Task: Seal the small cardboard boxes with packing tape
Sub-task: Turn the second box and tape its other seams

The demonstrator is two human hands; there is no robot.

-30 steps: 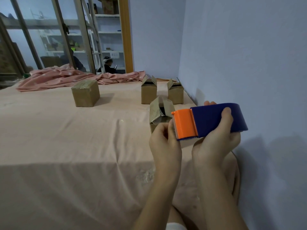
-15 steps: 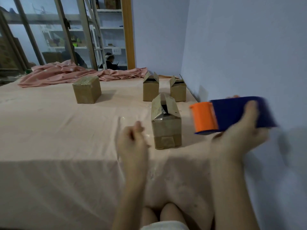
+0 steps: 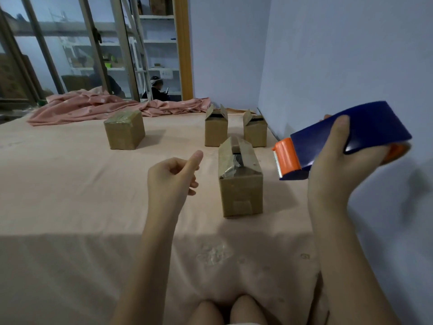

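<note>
A small cardboard box (image 3: 241, 184) stands nearest me on the pink sheet, its top flaps raised and loose tape crumpled on them. My right hand (image 3: 337, 167) grips a blue and orange tape dispenser (image 3: 328, 146), held in the air to the right of that box, cutter end toward it. My left hand (image 3: 173, 177) hovers left of the box with fingers loosely curled and thumb out, holding nothing. Two more open-flapped boxes (image 3: 216, 130) (image 3: 255, 131) stand behind. A taped, closed box (image 3: 124, 130) sits further left.
The pink sheet covers the surface (image 3: 70, 195). A crumpled pink cloth (image 3: 93, 106) lies along the far edge. A lilac wall (image 3: 351, 66) runs close on the right. My knees (image 3: 225, 310) show at the bottom edge. Behind the glass are shelves and a seated person.
My left hand let go at the dispenser's cutter and moved left, away from it. My right hand carried the dispenser to the right and tilted it, uncovering the near box.
</note>
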